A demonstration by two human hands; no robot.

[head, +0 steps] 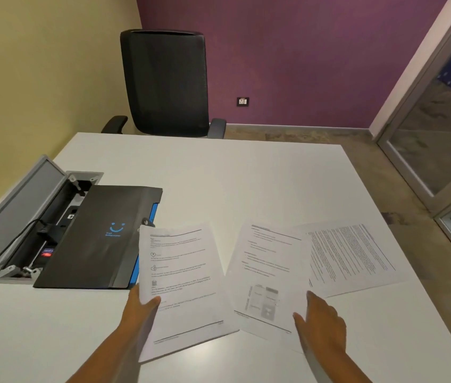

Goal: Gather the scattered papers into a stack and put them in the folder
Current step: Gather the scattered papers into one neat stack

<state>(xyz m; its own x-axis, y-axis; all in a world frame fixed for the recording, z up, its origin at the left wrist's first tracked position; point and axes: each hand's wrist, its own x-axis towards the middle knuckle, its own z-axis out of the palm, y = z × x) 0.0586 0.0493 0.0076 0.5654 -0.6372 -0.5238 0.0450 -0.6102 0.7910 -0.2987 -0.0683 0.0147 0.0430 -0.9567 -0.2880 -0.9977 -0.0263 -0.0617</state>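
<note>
- Three printed papers lie across the near part of the white bench [246, 175], each with its long axis running away from the person and its top edge on the far side.
- The left sheet [183, 286] leans slightly leftward at the top; the middle sheet [268, 275] tilts rightward; the right sheet [351, 255] tilts more and is partly under the middle one.
- The print is too blurred to read; the left sheet shows small icons, the middle a grey diagram.
- The dark folder [94, 239] lies closed, left of the papers, long axis also running away, bearing a blue smile logo with unreadable words.
- The left hand [138, 308] pinches the left sheet's left edge, thumb on top.
- The right hand [321, 324] rests with relaxed, spread fingers [312, 297] on the middle sheet's lower right corner, holding nothing.
</note>
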